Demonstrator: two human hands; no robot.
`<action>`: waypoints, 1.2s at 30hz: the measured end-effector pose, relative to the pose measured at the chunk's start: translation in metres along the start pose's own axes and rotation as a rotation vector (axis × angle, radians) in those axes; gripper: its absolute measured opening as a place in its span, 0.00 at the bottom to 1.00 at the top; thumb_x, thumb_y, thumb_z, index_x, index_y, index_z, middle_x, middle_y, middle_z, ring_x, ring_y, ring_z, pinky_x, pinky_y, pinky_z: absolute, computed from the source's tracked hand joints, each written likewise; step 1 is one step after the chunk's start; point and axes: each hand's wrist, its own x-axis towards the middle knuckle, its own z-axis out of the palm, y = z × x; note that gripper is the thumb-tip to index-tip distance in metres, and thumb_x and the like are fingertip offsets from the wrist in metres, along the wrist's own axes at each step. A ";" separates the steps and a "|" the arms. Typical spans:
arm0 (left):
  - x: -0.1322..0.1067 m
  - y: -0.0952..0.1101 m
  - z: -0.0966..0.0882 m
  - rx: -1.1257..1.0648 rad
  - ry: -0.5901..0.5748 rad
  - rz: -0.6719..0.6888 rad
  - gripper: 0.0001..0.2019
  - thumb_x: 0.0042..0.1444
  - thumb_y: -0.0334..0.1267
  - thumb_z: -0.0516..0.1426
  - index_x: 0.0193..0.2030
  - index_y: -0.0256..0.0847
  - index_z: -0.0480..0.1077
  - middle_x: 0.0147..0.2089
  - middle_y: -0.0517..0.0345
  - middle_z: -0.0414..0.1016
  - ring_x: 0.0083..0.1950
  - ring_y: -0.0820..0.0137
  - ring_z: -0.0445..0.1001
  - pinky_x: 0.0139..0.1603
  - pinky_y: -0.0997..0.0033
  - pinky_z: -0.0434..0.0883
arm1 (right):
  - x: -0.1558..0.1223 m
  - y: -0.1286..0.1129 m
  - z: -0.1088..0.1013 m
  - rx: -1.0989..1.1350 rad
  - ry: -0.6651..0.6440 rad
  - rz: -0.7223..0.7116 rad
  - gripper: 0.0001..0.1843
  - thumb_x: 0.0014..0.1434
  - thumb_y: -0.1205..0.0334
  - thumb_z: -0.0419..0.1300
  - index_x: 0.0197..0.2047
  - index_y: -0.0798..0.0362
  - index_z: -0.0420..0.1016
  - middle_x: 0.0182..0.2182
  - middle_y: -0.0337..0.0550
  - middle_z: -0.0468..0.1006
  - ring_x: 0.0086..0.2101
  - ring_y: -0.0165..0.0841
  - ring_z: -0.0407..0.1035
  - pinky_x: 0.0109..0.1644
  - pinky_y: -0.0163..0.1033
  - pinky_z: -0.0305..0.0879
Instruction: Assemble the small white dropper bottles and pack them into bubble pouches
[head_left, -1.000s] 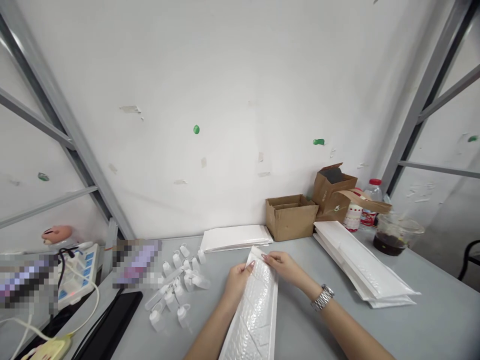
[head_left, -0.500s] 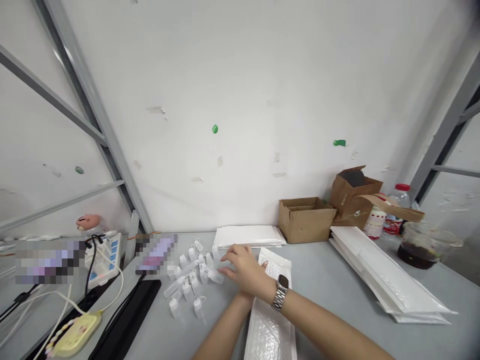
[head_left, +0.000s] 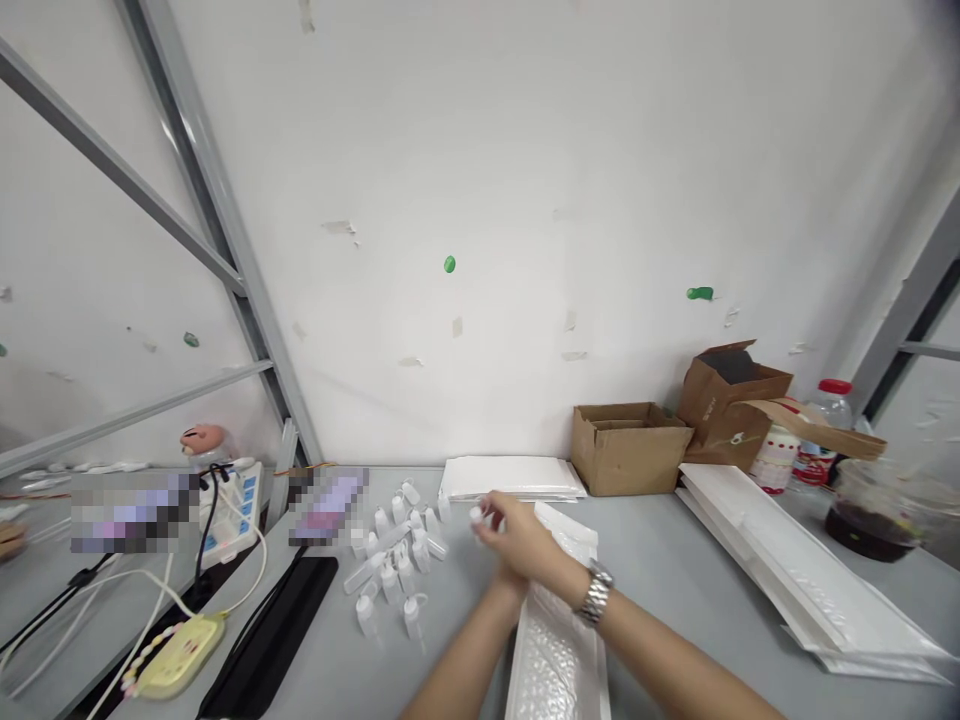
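My right hand (head_left: pixel 517 530), with a metal-band watch (head_left: pixel 596 592) on its wrist, is closed on a small white plastic squeeze bottle (head_left: pixel 476 515), mostly covered by the fingers. My left hand (head_left: pixel 512 583) is crossed beneath the right one, and its fingers are hidden. It lies at the upper part of a white bubble mailer (head_left: pixel 555 660), which is flat on the table; whether it grips the mailer does not show. Left of the hands, a cluster of small white squeeze bottles (head_left: pixel 390 580) with capped tips stands and lies on the table.
White mailers (head_left: pixel 514 475) lie against the wall, beside an open cardboard box (head_left: pixel 630 455). More mailers (head_left: pixel 810 570) are stacked at the right, near a brown bag (head_left: pixel 720 420) and a plastic bowl (head_left: pixel 870 520) of dark liquid. A phone (head_left: pixel 330 505), power strip (head_left: pixel 232 515) and cables are left.
The right hand's fingers, spread beside the bottles before, are now closed on one small bottle. The view has shifted, so the scene sits farther right.
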 end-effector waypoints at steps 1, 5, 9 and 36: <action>0.000 -0.003 0.000 -0.044 -0.039 -0.029 0.19 0.55 0.46 0.49 0.49 0.36 0.64 0.50 0.53 0.65 0.45 0.64 0.69 0.45 0.59 0.69 | -0.001 0.009 -0.015 0.120 0.029 0.015 0.10 0.52 0.62 0.54 0.39 0.51 0.67 0.27 0.37 0.70 0.28 0.30 0.65 0.32 0.34 0.61; -0.005 -0.008 -0.002 -0.223 -0.109 -0.112 0.20 0.50 0.48 0.55 0.41 0.30 0.70 0.38 0.52 0.74 0.39 0.62 0.72 0.40 0.62 0.69 | -0.012 0.056 -0.063 0.285 0.290 0.107 0.25 0.53 0.57 0.54 0.53 0.51 0.55 0.32 0.38 0.66 0.26 0.28 0.65 0.33 0.36 0.63; -0.011 -0.004 -0.002 -0.445 -0.129 -0.147 0.24 0.35 0.51 0.63 0.34 0.31 0.74 0.26 0.53 0.77 0.32 0.63 0.74 0.37 0.66 0.67 | -0.028 0.087 -0.076 0.265 0.337 0.131 0.21 0.52 0.54 0.54 0.48 0.51 0.61 0.30 0.38 0.67 0.26 0.30 0.66 0.33 0.38 0.63; -0.008 -0.004 -0.002 -0.425 -0.114 -0.123 0.23 0.35 0.57 0.60 0.23 0.34 0.73 0.20 0.59 0.71 0.24 0.71 0.67 0.27 0.74 0.60 | -0.038 0.089 -0.057 0.492 0.238 0.384 0.22 0.44 0.51 0.61 0.41 0.55 0.71 0.15 0.32 0.67 0.20 0.30 0.62 0.25 0.35 0.56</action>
